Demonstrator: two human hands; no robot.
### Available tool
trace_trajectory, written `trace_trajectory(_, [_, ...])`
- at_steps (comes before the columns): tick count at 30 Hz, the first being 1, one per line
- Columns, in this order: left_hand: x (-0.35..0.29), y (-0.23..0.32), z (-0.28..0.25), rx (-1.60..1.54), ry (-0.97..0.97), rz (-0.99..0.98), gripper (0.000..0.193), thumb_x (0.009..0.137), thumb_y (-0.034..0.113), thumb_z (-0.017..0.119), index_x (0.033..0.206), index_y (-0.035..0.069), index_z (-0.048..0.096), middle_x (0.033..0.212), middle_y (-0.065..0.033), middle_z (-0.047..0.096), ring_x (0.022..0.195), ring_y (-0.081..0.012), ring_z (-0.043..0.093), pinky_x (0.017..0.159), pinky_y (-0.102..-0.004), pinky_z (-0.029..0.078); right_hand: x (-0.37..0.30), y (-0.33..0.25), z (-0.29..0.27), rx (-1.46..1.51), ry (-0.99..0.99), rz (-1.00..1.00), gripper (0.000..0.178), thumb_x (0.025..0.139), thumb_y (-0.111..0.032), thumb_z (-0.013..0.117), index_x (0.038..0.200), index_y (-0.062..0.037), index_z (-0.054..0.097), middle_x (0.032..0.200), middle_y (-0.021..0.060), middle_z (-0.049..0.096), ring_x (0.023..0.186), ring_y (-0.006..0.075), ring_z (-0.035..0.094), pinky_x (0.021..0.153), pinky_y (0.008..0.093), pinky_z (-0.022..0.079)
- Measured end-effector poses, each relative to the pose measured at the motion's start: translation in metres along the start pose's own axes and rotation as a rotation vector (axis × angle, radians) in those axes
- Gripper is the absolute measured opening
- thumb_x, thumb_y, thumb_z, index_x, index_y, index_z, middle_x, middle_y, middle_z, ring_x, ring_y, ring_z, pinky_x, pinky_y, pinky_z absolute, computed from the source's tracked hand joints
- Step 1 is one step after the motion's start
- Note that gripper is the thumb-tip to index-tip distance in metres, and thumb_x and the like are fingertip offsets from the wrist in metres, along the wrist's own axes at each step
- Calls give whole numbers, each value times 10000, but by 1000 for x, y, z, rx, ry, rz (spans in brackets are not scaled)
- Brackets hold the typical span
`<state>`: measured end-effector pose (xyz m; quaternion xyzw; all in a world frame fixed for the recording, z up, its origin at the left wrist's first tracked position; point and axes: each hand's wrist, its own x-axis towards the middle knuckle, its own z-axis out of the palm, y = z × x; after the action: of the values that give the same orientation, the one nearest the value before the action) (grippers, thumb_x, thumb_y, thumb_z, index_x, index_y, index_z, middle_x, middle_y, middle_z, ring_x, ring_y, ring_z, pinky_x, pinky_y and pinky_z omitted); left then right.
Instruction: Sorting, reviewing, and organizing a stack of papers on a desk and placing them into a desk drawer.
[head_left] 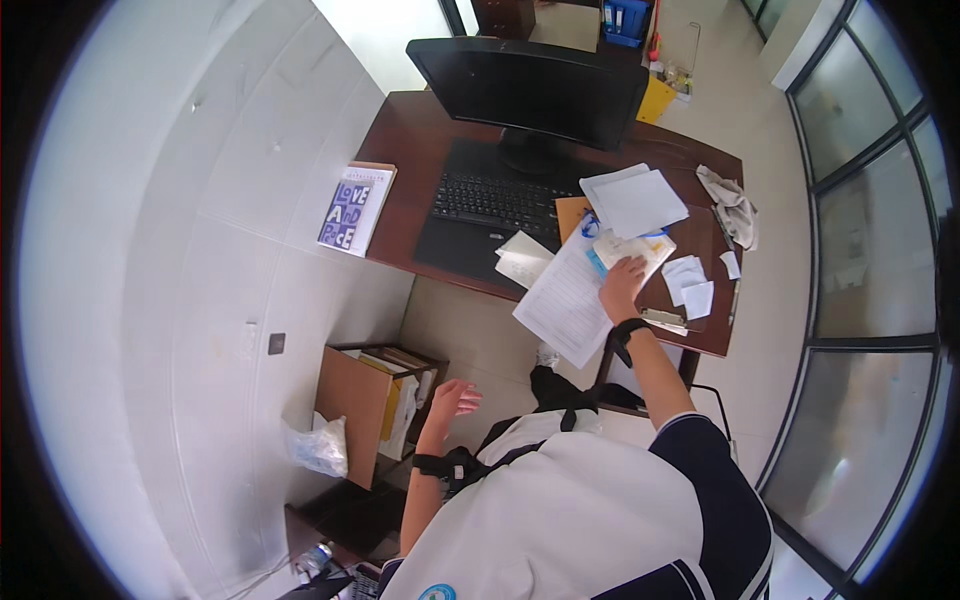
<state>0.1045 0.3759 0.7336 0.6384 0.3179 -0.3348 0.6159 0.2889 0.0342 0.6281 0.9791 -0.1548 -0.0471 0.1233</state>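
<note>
My right hand [622, 287] rests flat on a stack of papers [570, 295] that overhangs the front edge of the dark wooden desk [405, 135]. Under its fingers lies a booklet with blue markings [630, 248]. A black band sits on that wrist. My left hand [452, 398] hangs free below the desk with its fingers spread, holding nothing, close to an open cardboard box of folders [362, 398]. More white sheets [633, 200] lie behind the right hand.
A black monitor [530, 85] and keyboard [495, 203] stand mid-desk on a dark mat. A purple-and-white book [355, 208] lies at the left edge. A crumpled cloth [733, 203], small paper notes [690, 285] and a clipboard [672, 320] are at the right. A plastic bag [320, 447] lies on the floor.
</note>
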Motion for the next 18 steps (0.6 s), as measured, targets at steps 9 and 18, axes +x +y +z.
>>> trace_trajectory(9, [67,70,-5,92,-101,61,239,868,264,459,952,61,551,854,-104,645,715,-191,625,665,-284,501,0,6,-7,234,43,-30,471,735,-105,545,1139,105,425,1218,305,397,1158,393,401,964,385,342])
trace_trajectory(18, [153,137,28,281,-396,116,243,873,271,482,948,53,558,823,-94,644,657,-158,614,607,-258,489,0,12,-58,608,-69,55,591,630,-203,672,1126,3,425,1109,197,464,1063,361,448,911,423,375])
